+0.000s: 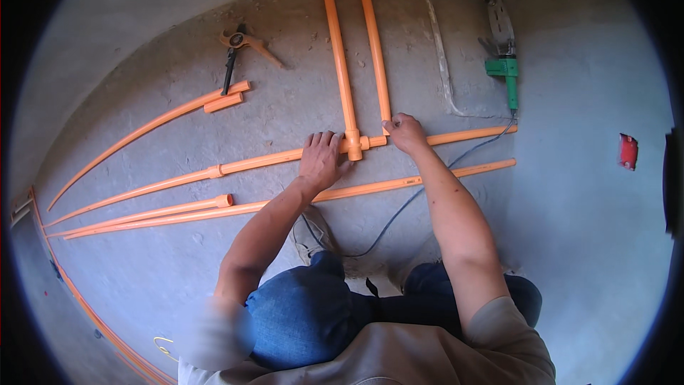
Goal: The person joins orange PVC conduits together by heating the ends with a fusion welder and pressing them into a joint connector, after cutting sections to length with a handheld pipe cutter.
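Observation:
Two orange pipes run down the picture from the wall. The left pipe (338, 53) ends in an orange tee fitting (353, 145), which joins a long crosswise pipe (260, 160). My left hand (322, 160) grips this crosswise pipe just left of the tee, its thumb close to the fitting's lower end. With thumb and fingers together, my right hand (405, 132) pinches the lower end of the right pipe (375, 53). A short pipe stub sticks out of the tee toward that end. Another orange pipe (467, 135) continues to the right behind my right wrist.
Nearer me lies a long orange pipe (377, 187), with a socketed pipe (171, 209) beside it. At the upper left are a pipe cutter (239, 41) and a short offcut (224, 103). A green handheld tool (507, 68) trails a cable (390, 224). A red box (628, 152) is at right.

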`<state>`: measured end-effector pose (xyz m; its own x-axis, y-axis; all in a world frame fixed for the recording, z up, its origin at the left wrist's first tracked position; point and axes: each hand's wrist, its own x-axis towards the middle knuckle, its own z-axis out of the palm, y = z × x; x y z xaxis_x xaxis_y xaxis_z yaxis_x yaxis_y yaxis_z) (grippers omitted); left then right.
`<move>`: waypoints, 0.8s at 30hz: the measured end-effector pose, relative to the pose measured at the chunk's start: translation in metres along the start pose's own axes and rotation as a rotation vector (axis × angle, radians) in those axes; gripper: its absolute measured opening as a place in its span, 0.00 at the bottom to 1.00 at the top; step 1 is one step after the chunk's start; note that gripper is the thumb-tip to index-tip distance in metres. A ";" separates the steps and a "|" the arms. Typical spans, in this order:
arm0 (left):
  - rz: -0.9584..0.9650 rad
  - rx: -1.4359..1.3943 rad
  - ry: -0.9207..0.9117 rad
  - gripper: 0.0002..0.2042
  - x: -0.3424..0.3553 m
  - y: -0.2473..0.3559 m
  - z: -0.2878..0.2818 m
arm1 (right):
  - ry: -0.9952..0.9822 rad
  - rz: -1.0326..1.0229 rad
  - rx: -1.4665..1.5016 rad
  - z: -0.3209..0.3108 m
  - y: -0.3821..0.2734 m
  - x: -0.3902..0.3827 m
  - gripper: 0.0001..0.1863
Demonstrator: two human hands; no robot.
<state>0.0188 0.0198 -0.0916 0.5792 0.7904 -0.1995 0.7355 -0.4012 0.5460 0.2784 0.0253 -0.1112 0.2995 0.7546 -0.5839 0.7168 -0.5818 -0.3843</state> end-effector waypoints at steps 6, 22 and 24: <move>0.031 0.049 0.009 0.33 -0.003 -0.011 0.005 | -0.043 -0.018 -0.040 0.004 -0.003 0.003 0.22; -0.009 0.020 -0.059 0.34 -0.007 0.000 -0.011 | 0.355 -0.143 0.212 -0.019 0.031 -0.041 0.11; 0.003 -0.013 -0.022 0.34 -0.007 -0.004 -0.009 | 0.349 -0.109 0.313 -0.030 0.026 -0.051 0.10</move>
<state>0.0081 0.0197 -0.0851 0.5895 0.7785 -0.2156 0.7289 -0.3976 0.5574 0.3007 -0.0191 -0.0694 0.4654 0.8416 -0.2740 0.5477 -0.5170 -0.6579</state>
